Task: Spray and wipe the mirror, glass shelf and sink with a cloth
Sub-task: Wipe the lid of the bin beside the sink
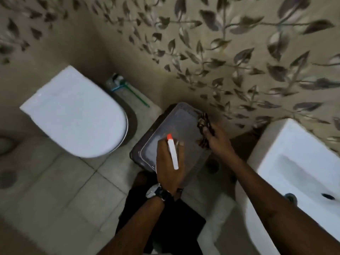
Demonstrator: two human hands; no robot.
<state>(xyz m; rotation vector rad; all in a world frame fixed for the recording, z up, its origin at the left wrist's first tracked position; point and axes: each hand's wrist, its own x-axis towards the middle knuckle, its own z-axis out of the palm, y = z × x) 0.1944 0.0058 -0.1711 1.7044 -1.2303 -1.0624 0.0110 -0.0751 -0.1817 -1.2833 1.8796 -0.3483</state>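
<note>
The left hand [170,162], with a wristwatch [156,192], is closed around a white spray bottle [173,153] with orange tip, over the grey bin lid [176,124]. Further, the right hand [218,139] grips a dark patterned cloth [204,124] at the lid's far right edge. The white sink [294,162] is at right, the toilet [73,113] at left.

- Spray bottle [173,153]: white, orange tip.
- Cloth [205,126]: dark-and-tan pattern.
- Wall [220,52], 12 o'clock: beige, grey-brown leaf print.
- Toilet [73,115], 9 o'clock: white.
- Sink [294,162], 3 o'clock: white.
</note>
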